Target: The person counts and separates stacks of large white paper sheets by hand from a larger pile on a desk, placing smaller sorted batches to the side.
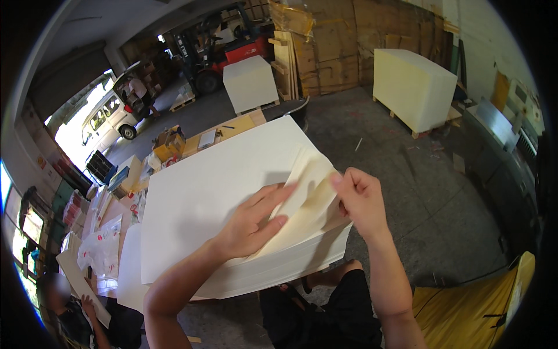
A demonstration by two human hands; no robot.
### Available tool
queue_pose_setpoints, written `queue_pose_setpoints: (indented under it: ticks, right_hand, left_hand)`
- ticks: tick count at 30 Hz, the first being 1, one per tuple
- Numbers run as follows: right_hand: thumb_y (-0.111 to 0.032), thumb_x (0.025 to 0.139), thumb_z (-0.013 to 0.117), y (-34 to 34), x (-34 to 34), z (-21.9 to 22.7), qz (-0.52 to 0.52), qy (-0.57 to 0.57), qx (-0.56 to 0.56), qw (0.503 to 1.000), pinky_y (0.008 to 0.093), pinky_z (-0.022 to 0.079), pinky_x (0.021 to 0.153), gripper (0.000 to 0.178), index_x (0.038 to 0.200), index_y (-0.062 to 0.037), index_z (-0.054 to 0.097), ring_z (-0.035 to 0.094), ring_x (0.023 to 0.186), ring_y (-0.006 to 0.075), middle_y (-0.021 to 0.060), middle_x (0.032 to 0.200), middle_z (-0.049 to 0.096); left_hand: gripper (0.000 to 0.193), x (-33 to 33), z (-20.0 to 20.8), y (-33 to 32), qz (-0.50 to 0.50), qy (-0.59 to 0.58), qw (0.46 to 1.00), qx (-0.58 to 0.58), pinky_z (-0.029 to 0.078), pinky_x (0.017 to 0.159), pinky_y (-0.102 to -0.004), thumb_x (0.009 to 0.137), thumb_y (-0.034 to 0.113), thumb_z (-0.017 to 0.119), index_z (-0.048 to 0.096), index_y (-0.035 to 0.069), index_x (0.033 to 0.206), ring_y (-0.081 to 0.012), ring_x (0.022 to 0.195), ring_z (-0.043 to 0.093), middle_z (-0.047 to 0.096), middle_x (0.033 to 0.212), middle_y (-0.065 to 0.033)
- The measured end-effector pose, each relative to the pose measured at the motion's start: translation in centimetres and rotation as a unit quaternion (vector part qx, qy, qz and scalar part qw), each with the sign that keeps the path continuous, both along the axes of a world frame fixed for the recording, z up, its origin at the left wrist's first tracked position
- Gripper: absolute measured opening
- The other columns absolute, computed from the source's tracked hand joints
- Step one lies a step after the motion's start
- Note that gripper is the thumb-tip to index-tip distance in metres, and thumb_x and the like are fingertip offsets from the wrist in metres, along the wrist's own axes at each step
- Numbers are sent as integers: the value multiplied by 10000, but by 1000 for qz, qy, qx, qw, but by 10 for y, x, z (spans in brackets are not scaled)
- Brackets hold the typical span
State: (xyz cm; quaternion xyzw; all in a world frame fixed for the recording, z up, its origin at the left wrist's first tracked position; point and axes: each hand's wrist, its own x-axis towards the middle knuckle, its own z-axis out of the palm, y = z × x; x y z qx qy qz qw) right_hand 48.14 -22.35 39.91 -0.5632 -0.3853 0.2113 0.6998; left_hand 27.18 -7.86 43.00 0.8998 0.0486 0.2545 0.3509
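Observation:
A thick stack of large white paper sheets (203, 174) lies in front of me, its layered edges showing along the near side. At its right corner several sheets curl up and over in a lifted flap (308, 189). My right hand (361, 198) pinches the edge of that flap between thumb and curled fingers. Against the flap's left side rests my left hand (256, 221), its fingers stretched out and apart, slightly blurred. How many sheets are lifted I cannot tell.
Left of the stack, a worktable holds a cardboard box (168, 144) and plastic bags (103, 250). A person (75, 308) sits at lower left with a board. Behind stand two wrapped pallet stacks (412, 87), a red forklift (241, 53) and a van (107, 119). Yellow fabric (465, 317) lies lower right.

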Motion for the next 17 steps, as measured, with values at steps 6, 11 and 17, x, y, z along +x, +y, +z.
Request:
queue_pose_setpoints:
  ticks: [6, 11, 17]
  right_hand:
    - [-252, 1055, 644, 0, 1, 13, 87, 184, 31, 979, 261, 368, 443, 428, 666, -101, 549, 571, 484, 117, 28, 576, 574]
    - [-253, 1056, 641, 2, -4, 14, 89, 197, 35, 976, 250, 369, 440, 427, 667, -102, 550, 578, 478, 124, 30, 571, 573]
    - [-322, 1057, 649, 0, 2, 5, 93, 164, 52, 981, 250, 372, 433, 460, 667, -97, 557, 594, 481, 138, 40, 569, 578]
  left_hand:
    - [455, -4, 5, 6, -47, 92, 993, 61, 506, 997, -385, 901, 201, 826, 694, 163, 1334, -294, 1162, 621, 616, 1268, -124]
    - [535, -3, -2, 3, -36, 48, 997, 47, 513, 962, -374, 818, 290, 916, 718, 165, 1299, -285, 1110, 632, 623, 1191, -109]
    - [569, -5, 0, 9, -34, 81, 996, 20, 516, 970, -365, 808, 316, 925, 726, 179, 1323, -269, 1113, 636, 631, 1200, -109]
